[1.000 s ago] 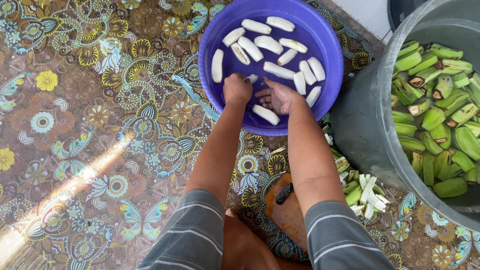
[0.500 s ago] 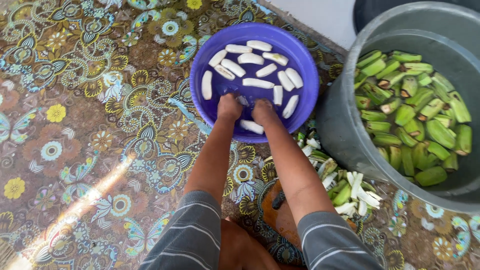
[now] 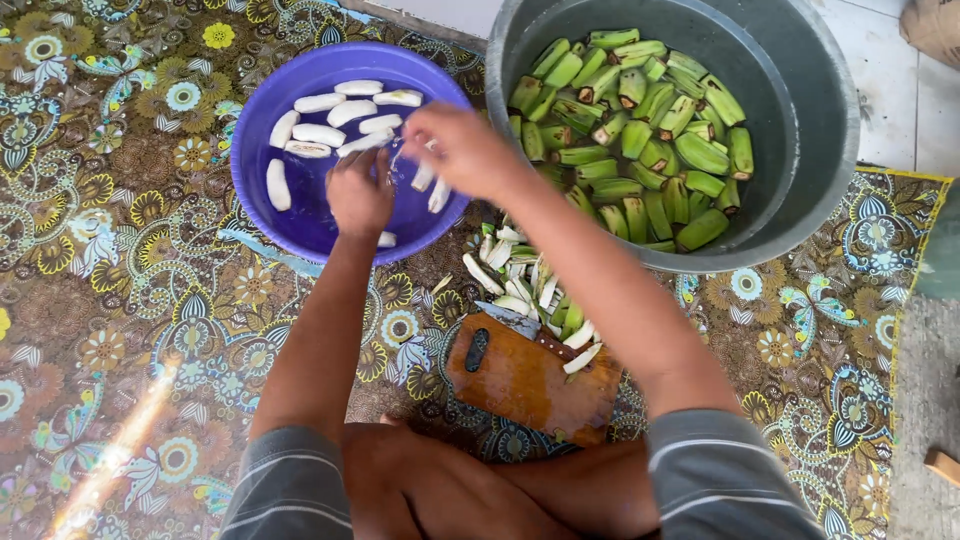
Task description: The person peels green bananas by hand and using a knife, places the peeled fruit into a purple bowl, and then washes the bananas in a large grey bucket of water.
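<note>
A purple basin holds water and several peeled white bananas. My left hand reaches down into it with the fingers curled under, touching the pieces near the front. What the fingers hold is hidden. My right hand is blurred above the basin's right rim, lifted clear of the water, with nothing visible in it. To its right a big grey tub is filled with unpeeled green bananas.
A wooden cutting board lies in front of my crossed legs, with a knife on its far edge. A pile of peels sits between board and tub. Everything rests on a patterned floral mat; bare floor lies to the right.
My right hand has risen out of the basin and swung right toward the tub. The left hand stays in the water. The view has shifted right, showing more of the grey tub.
</note>
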